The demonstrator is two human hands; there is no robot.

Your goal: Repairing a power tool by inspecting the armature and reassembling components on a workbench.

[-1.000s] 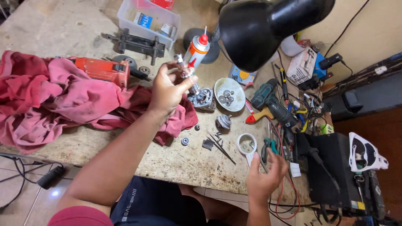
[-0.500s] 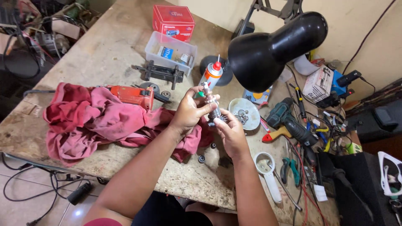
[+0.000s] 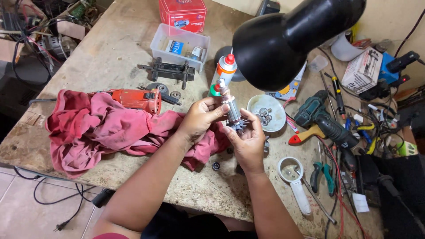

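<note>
Your hands (image 3: 226,126) have bare counter (image 3: 110,66) open beyond and left of them. The red rag (image 3: 102,128) lies just left, the black lamp (image 3: 283,40) hangs just above-right, and tools (image 3: 327,124) crowd the right.

On the bench (image 3: 110,57), the cloth (image 3: 97,128) lies to the left with the power tool body (image 3: 135,99) on its far edge. Both hands meet over the middle: the left hand (image 3: 201,117) and right hand (image 3: 248,139) hold the motor armature (image 3: 230,106) upright between them. Behind it stands the spray can (image 3: 226,71); to the right lie the dish of small parts (image 3: 267,113) and the drill (image 3: 321,117).
</note>
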